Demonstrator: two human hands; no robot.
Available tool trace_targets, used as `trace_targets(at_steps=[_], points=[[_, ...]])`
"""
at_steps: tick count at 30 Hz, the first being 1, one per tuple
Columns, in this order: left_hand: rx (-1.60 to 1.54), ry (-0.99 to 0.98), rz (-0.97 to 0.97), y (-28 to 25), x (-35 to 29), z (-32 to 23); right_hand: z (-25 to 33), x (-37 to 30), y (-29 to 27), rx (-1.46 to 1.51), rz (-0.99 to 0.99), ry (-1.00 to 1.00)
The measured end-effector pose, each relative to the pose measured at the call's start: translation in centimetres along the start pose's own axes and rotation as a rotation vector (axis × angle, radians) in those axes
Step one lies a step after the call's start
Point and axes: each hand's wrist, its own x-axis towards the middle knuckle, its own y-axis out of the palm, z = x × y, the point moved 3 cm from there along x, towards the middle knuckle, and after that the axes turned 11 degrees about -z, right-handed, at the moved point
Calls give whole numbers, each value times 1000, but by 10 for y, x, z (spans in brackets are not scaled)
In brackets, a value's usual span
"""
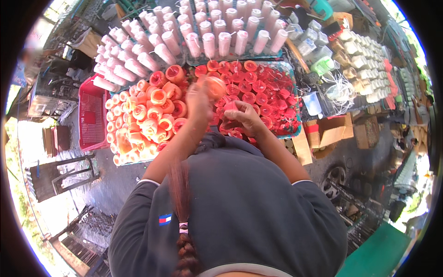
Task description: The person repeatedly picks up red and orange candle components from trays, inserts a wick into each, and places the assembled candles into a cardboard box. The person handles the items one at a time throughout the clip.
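My left hand (199, 102), smeared by motion, is closed on a hollow orange wax cup (216, 87) above the join between two trays of wax pieces. My right hand (245, 118) pinches a small pinkish-red wax piece (230, 107) close by; its exact shape is partly hidden by the fingers. Left of my hands lie heaped peach-orange wax cups (158, 97), rose-like with round hollow mouths. To the right, red wax cups (249, 98) stand close together in a teal-edged tray (299, 104), several with thin pale wicks showing.
Rows of pale pink pillar candles (224, 44) with wicks stand beyond the trays. A red plastic crate (92, 115) sits at the left. At the right are a tangle of white string (340, 91), rows of whitish blocks (369, 64) and cardboard boxes (333, 131).
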Motion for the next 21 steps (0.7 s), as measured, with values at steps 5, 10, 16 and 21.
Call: trace_targets(at_steps=[5, 10, 16, 21], points=[[-79, 344, -92, -54, 51, -99, 8, -16, -55, -472, -256, -185], [605, 591, 39, -103, 9, -115, 36, -9, -168, -1339, -939, -497], [1210, 884, -30, -111, -23, -97, 43, 26, -241, -1510, -1093, -529], [1304, 802, -43, -126, -37, -104, 39, 63, -257, -1614, -875, -339]])
